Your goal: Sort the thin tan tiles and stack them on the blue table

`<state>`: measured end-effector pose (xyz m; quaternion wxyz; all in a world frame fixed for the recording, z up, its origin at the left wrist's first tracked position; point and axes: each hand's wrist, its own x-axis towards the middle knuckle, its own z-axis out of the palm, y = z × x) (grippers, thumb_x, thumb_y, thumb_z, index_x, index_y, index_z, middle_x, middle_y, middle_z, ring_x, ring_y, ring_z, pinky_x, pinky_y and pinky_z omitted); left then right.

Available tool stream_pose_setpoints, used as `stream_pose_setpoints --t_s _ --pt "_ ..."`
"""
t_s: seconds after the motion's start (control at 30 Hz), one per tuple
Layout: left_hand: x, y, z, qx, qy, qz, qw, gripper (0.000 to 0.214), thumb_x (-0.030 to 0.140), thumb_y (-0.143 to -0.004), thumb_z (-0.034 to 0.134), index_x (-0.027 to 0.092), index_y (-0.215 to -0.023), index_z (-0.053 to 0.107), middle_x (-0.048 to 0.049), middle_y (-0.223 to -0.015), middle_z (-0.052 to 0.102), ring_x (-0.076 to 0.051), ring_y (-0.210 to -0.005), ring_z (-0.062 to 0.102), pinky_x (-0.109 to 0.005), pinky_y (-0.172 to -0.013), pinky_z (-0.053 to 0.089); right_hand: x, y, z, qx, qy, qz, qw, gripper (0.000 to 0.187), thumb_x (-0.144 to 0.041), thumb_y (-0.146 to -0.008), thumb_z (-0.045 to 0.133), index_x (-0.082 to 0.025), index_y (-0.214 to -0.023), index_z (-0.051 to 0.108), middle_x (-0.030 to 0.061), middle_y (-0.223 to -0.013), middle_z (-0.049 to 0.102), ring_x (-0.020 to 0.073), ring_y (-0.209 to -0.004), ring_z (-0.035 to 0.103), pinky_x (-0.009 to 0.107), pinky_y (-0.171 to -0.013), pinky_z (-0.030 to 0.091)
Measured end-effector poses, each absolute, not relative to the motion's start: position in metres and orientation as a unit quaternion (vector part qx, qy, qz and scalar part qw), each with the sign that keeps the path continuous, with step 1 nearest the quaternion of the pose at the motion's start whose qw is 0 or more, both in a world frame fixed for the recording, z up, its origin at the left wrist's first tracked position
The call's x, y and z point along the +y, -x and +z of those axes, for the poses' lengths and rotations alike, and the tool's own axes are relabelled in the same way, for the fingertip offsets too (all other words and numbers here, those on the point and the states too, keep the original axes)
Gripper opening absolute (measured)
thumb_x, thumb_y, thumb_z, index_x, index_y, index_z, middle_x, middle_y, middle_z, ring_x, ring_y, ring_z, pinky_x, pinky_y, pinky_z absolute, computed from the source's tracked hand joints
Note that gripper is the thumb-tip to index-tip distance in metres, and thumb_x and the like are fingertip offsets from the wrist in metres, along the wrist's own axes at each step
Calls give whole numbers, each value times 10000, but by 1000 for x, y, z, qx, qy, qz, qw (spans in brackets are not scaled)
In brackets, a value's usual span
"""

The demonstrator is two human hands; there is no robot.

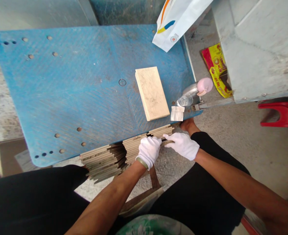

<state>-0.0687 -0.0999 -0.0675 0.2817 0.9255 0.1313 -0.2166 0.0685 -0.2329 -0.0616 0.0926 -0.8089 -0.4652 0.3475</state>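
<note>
fingers of the left hand [149, 150] curl, grip unclear; the right hand [183, 146] pinches a brown piece [168, 142] beside boards [134, 148].

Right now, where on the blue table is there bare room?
Left of the pale stack, the blue table lies bare to its left edge. Its near right corner is crowded: pink-capped bottle, clear cup, white packet.

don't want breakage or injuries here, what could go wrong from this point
The gloved left hand and right hand are close to the packed thin slabs, so a pinch is possible. Those rows might slip or topple if disturbed. The clear cup sits near the edge of the blue table, so a sweep of the right hand might knock it.
</note>
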Motion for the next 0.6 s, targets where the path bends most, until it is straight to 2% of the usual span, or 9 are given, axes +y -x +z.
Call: stream_pose_setpoints --t_s 0.1,0.2,0.33,0.47,0.6 --pt "-102 69 -70 114 -935 -209 261 300 159 -922 343 125 -959 639 -137 -790 615 -329 -760 623 -385 -583 454 -225 -75 -49 -426 839 307 144 294 -435 -879 584 -229 -1042 714 74 -1024 698 216 -929 639 322 -890 470" --pt "-104 71 -75 98 -942 -199 251 316 128 -918 327 129 -993 634 -135 -769 607 -318 -764 620 -360 -574 438 -221 -84 -41 -386 852 328 134 230 -434 -842 634 -241 -921 733 42 -989 707 202 -906 646 309 -846 481" --pt "-102 76 -79 102 -943 -178 261 293 199 -936 366 180 -1077 622 -117 -857 628 -263 -760 619 -315 -576 414 -222 -96 -39 -335 861 376 71 185 -418 -800 681 -239 -808 725 17 -911 718 201 -854 655 304 -791 479" --pt "-98 80 -75 103 -941 -145 288 255 259 -933 422 214 -1033 652 -76 -839 653 -222 -724 618 -293 -583 405 -218 -107 -36 -323 877 345 88 254 -486 -822 631 -249 -814 722 7 -864 713 184 -817 649 289 -764 461" --pt "-87 75 -60 153 -919 -26 364 279 327 -950 428 238 -1041 676 -47 -760 658 -181 -707 621 -281 -641 440 -201 -121 -32 -323 892 293 117 289 -492 -851 587 -241 -804 722 11 -840 710 176 -801 645 279 -733 456"
